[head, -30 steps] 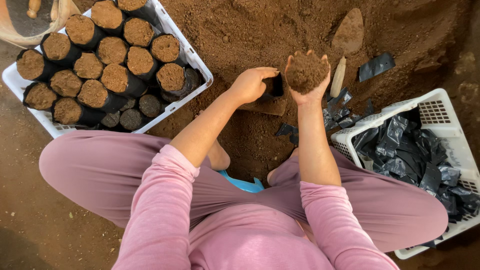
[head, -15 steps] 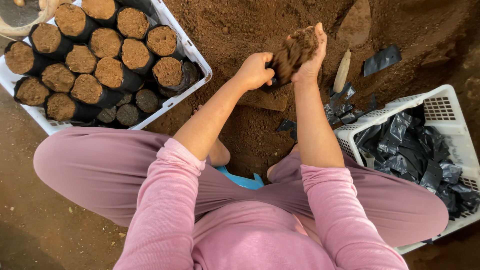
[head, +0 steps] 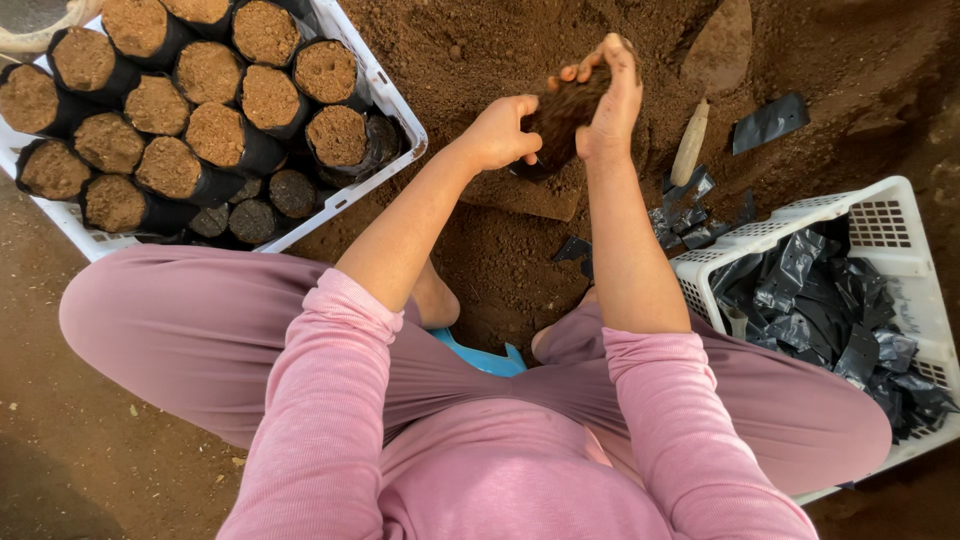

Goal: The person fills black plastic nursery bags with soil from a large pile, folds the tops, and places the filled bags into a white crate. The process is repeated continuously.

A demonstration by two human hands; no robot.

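Note:
A small black nursery bag full of brown soil (head: 562, 118) is held above the soil heap (head: 480, 50), tipped on its side. My right hand (head: 610, 95) wraps over its top and far side. My left hand (head: 500, 132) grips its near side and bottom. Both arms wear pink sleeves pushed up to the elbows. I sit with my knees apart in pink trousers, a blue stool (head: 480, 357) showing between them.
A white crate (head: 385, 90) at the upper left holds several soil-filled black bags. A second white crate (head: 880, 215) at the right holds empty black bags. A trowel (head: 690, 140) and loose black bags (head: 765, 122) lie on the soil.
The filled bag has been tipped from upright, soil up, onto its side. My left hand has closed on it, and both hands have risen a little.

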